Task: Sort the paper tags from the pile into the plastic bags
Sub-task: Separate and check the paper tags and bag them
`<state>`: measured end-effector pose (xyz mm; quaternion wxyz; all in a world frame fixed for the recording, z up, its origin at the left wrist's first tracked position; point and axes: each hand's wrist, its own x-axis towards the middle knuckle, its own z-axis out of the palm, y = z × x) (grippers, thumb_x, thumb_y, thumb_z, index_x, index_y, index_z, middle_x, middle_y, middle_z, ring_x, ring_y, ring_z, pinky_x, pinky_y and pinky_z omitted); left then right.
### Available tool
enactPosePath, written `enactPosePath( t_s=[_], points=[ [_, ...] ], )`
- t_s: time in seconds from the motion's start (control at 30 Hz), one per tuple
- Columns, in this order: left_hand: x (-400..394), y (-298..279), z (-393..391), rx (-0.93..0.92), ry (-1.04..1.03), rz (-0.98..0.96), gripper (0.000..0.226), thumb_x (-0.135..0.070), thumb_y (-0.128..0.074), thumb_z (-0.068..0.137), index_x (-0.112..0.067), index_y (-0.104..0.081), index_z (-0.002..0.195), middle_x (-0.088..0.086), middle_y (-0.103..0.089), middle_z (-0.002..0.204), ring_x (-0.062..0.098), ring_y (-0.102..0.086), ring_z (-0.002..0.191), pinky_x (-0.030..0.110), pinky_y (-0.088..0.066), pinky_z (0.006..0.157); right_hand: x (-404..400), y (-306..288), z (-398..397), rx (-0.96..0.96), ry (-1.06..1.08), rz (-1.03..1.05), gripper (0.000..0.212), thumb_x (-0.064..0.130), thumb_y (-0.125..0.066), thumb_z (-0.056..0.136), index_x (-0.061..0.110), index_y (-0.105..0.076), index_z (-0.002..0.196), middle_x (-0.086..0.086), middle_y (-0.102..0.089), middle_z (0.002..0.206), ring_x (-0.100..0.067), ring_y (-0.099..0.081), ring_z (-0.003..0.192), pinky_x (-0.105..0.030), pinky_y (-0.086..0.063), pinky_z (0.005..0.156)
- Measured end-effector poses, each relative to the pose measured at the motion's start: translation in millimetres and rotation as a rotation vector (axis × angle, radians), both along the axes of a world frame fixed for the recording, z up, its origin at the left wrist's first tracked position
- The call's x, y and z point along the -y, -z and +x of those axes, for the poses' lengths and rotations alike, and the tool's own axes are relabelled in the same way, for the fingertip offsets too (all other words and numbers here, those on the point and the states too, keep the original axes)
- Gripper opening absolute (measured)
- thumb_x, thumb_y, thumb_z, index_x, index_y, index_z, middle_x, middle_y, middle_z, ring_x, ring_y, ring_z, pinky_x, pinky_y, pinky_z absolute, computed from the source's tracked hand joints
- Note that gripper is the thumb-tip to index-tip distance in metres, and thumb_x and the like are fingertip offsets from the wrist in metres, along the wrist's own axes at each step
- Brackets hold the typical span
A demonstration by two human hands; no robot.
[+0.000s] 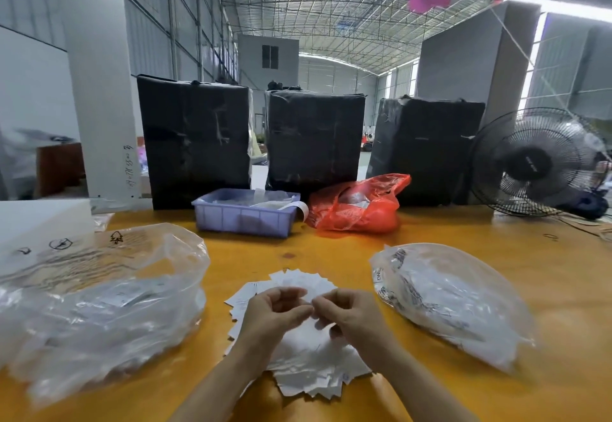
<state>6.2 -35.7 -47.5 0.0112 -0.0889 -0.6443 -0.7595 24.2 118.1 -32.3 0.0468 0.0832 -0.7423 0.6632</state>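
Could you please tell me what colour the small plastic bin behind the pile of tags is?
The bin is pale lavender-blue, seen in the head view.

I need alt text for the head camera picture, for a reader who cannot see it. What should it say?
A person's left hand and right hand meet, fingers curled, over a pile of white paper tags on an orange table, apparently pinching one tag. Clear plastic bags lie at the left and right; behind stand a blue bin, a red bag and a fan.

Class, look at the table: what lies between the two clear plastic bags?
In the head view, the pile of white paper tags lies between the left bag and right bag, with both hands over it.
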Motion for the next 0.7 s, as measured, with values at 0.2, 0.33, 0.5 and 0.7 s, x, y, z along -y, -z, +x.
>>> enactPosePath(
  t_s=[0.2,0.33,0.5,0.7],
  points=[
    [-1,-3,-1,-0.016,-0.019,0.041,0.007,-0.015,-0.075,0.071,-0.008,-0.076,0.071,0.012,-0.073,0.075,0.015,-0.067,0.067,0.018,-0.053,0.062,0,-5,-1,-0.07,0.049,-0.053,0.017,0.018,-0.064,0.089,0.006,-0.069,0.08,-0.003,-0.07,0.068,-0.012,-0.062,0.058,-0.02,-0.044,0.049],
    [6,2,-7,0.019,-0.161,0.138,0.01,-0.009,-0.074,0.074,0.0,-0.072,0.077,0.011,-0.073,0.071,0.018,-0.069,0.069,0.022,-0.053,0.067,-26,-8,-7,-0.175,0.282,0.212,0.013,0.016,-0.063,0.09,0.011,-0.067,0.078,-0.003,-0.07,0.07,-0.005,-0.06,0.052,-0.015,-0.045,0.048],
    [10,5,-11,0.049,-0.197,0.185,0.017,-0.008,-0.078,0.069,0.003,-0.068,0.077,0.011,-0.07,0.067,0.019,-0.066,0.068,0.026,-0.051,0.068,-43,-3,-10,-0.105,0.235,0.551,0.03,0.039,-0.068,0.084,0.016,-0.063,0.065,0.005,-0.065,0.058,0.0,-0.052,0.042,-0.013,-0.042,0.045],
    [5,7,-7,0.038,-0.207,0.219,0.031,-0.014,-0.077,0.055,0.004,-0.064,0.077,0.018,-0.07,0.074,0.02,-0.069,0.066,0.027,-0.053,0.067,-22,13,-17,-0.245,0.242,0.839,0.021,0.029,-0.057,0.093,0.016,-0.067,0.106,0.003,-0.067,0.1,-0.006,-0.057,0.082,-0.02,-0.047,0.073]
  ],
)
